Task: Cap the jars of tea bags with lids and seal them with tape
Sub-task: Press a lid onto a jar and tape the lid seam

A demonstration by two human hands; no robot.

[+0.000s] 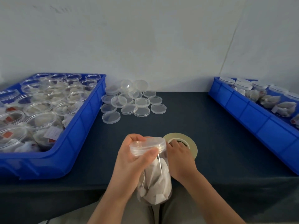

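Observation:
A clear jar [156,180] full of tea bags is tilted toward me over the table's front edge. My left hand [129,160] grips its neck, with the thumb across the clear lid [149,145] on its mouth. Just behind the jar, my right hand [179,159] lies on the roll of pale tape [191,141] that sits flat on the dark table; its fingers reach into the roll's hole. How tightly the lid sits cannot be told.
A blue tray [77,133] at left holds several open jars of tea bags. Loose clear lids [134,101] lie in a pile behind the middle. Another blue tray [252,113] at right holds several capped jars. A wall stands behind the table.

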